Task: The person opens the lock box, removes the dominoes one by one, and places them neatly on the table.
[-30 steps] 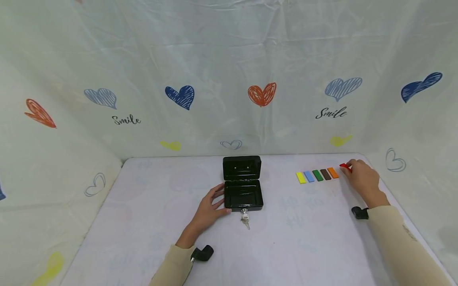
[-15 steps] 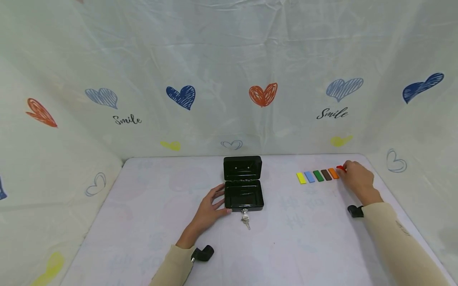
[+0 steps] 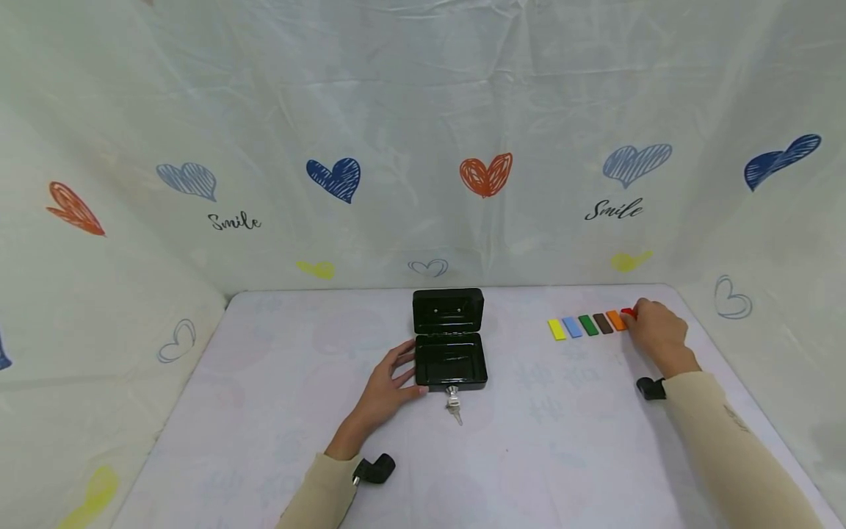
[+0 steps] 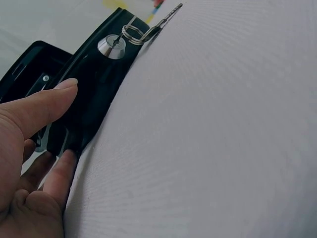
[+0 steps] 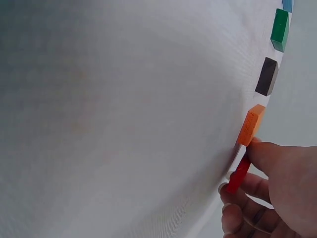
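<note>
A black cash box (image 3: 451, 383) lies with its lid up near the middle of the table. Keys (image 3: 454, 410) on a ring hang from the lock (image 4: 113, 45) at its front. My left hand (image 3: 386, 388) holds the box's front left corner, thumb on the front face and fingers along the side. At the far right my right hand (image 3: 659, 330) pinches a red block (image 5: 238, 174) between thumb and fingers, low at the table. It is at the right end of a row, close beside the orange block (image 5: 251, 124).
Left of the orange block lie a brown block (image 3: 602, 323), a green block (image 3: 587, 325), a light blue block (image 3: 571, 328) and a yellow block (image 3: 557, 329). White sheeting (image 3: 396, 110) with printed hearts rises behind the white table (image 3: 277, 382).
My right hand has moved left and slightly toward me with the red block, bringing it beside the orange block. The left hand and the cash box have stayed in place.
</note>
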`<state>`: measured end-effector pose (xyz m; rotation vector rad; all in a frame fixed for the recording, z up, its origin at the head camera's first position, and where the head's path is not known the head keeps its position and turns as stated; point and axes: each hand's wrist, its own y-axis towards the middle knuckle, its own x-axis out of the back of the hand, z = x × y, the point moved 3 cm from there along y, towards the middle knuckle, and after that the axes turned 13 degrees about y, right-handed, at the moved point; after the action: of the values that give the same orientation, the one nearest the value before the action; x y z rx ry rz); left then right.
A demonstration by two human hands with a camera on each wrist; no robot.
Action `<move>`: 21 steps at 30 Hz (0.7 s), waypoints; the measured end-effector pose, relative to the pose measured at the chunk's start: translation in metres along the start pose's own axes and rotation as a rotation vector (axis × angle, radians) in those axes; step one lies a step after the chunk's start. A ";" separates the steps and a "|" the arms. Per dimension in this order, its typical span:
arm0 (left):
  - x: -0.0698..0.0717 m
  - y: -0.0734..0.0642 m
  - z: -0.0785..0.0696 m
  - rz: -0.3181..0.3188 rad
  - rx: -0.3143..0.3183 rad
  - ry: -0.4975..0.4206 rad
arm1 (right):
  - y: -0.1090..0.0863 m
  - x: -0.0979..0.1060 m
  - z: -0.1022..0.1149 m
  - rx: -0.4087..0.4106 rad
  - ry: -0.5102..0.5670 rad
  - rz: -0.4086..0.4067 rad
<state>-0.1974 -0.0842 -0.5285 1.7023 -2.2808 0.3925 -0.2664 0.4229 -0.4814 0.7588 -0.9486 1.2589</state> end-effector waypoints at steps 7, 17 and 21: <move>0.000 0.000 0.001 0.000 -0.001 -0.005 | 0.001 0.000 -0.002 -0.011 0.000 0.010; 0.000 0.001 0.001 -0.002 -0.004 -0.002 | 0.001 0.000 -0.002 0.006 -0.008 -0.022; 0.000 0.000 0.001 -0.003 -0.004 0.000 | -0.002 0.001 0.004 0.040 -0.036 -0.074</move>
<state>-0.1978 -0.0842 -0.5299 1.7037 -2.2773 0.3874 -0.2652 0.4195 -0.4789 0.8429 -0.9183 1.2059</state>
